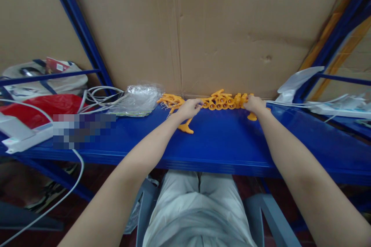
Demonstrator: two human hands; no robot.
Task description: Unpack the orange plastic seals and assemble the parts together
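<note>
My left hand [189, 109] is over the blue table with its fingers curled at the left end of a stacked row of orange plastic pieces [222, 105] with round, cup-like ends. What its fingers hold, if anything, is hidden. Just below it lies an orange piece with a T-shaped end [186, 127], its upper part behind the hand. My right hand [255, 104] is closed around an orange plastic piece [252, 116] at the row's right end; a flared end shows beneath the hand. Left of the row is a heap of orange pieces with thin chains [171, 101].
Clear plastic bags [140, 98] and white cables [101, 94] lie to the left, near a red bag [49, 106] and a white power strip [29, 137]. A cardboard wall [217, 27] and blue posts [78, 23] stand behind the blue tabletop [220, 144]. White plastic [297, 83] is at right.
</note>
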